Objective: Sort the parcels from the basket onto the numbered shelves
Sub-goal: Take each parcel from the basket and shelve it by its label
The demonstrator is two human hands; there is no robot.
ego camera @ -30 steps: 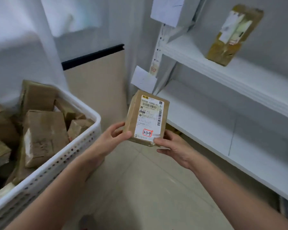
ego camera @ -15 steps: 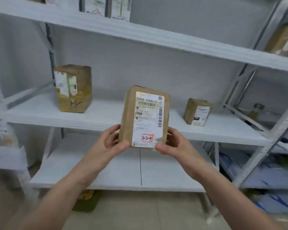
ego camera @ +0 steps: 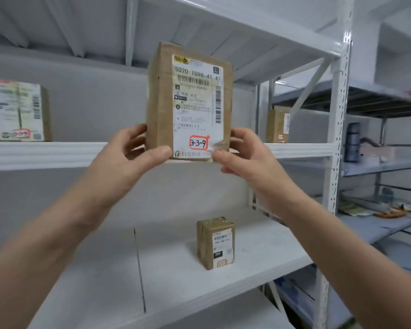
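Observation:
I hold a brown cardboard parcel [ego camera: 190, 100] upright in front of me, level with the front edge of a white shelf [ego camera: 45, 154]. Its white label faces me, with "3-3-9" written in a red box near the bottom. My left hand [ego camera: 128, 160] grips its lower left side, thumb on the front. My right hand [ego camera: 242, 157] grips the lower right corner the same way. The basket is out of view.
A labelled parcel [ego camera: 17, 110] stands at the left on the same shelf and another [ego camera: 278, 123] further right. A small parcel [ego camera: 216, 243] stands on the shelf below [ego camera: 93, 281]. A grey upright post [ego camera: 337, 138] separates a second rack holding a dark flask [ego camera: 352, 143].
I turned from the basket to the shelves and raised the parcel from waist height up to the higher shelf's edge. Both hands kept their hold.

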